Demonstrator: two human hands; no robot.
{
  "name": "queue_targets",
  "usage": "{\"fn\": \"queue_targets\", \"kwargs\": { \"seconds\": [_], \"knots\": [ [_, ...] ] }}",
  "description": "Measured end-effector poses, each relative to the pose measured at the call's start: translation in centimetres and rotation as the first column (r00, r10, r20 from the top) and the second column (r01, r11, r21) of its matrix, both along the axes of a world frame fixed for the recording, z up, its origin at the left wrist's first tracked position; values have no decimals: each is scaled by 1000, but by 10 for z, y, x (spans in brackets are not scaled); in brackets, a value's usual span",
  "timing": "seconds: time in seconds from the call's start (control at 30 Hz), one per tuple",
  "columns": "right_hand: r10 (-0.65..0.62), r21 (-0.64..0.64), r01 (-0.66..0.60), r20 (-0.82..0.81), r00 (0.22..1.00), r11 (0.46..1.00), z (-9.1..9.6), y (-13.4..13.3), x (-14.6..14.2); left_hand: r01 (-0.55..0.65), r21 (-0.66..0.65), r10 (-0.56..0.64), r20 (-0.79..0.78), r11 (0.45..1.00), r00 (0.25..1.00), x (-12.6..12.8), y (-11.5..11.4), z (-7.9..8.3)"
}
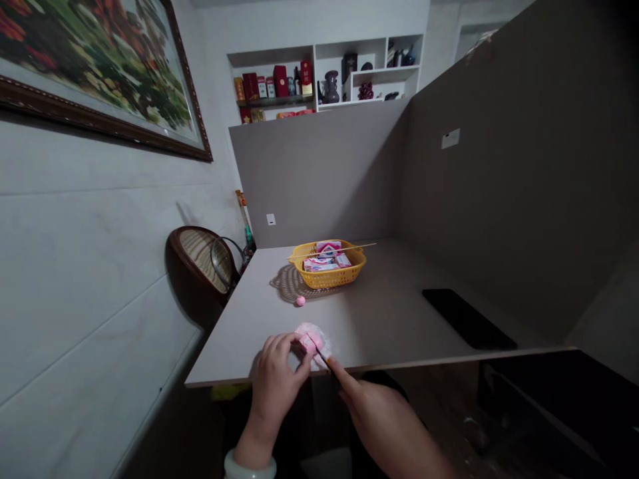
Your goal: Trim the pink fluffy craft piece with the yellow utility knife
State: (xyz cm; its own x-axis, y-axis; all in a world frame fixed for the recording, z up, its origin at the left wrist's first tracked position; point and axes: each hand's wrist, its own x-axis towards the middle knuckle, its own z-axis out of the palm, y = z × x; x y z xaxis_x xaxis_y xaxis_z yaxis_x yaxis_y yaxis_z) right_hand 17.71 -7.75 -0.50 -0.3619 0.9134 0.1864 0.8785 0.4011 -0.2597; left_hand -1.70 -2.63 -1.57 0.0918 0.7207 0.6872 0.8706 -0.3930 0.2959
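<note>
Pink and soft-looking, the small lump point(305, 338) sits at the near edge of the table point(389, 319) on a bit of pale crinkled wrapper. My left hand point(275, 382) is curled around it, fingertips pinching its left side, with a pale bangle point(248, 466) at the wrist. My right hand point(384, 419) is closed narrow on a thin stick point(317, 349), and the stick's far end touches the lump (I cannot tell whether it goes in). Farther back stands a yellow basket point(359, 261) holding pink boxes point(327, 256), a long skewer point(362, 247) lying across its rim. A little pink ball point(300, 301) lies just in front of the basket, and a black phone point(468, 318) lies flat, well apart on the right.
</note>
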Motion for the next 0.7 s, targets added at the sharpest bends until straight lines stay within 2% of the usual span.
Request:
{"fn": "queue_targets", "kwargs": {
  "seconds": [0.13,0.27,0.37,0.57,0.7],
  "knots": [
    [6,19,-6,31,1000,1000,1,-9,9,-2,11,2,-8,1000,1000,-1,0,0],
    [12,80,-12,1,1000,997,8,2,-4,6,1,-6,-16,1000,1000,-3,2,-2],
    [10,34,-9,-44,999,999,11,8,-12,14,26,-13,-24,1000,1000,-6,6,-6],
    [15,-47,-27,-248,969,999,21,-2,-6,29,97,-23,-60,995,998,-13,16,-14],
    [25,-168,-55,-173,985,984,15,0,-2,103,137,-90,-101,985,991,-20,24,-18]
  ]
}}
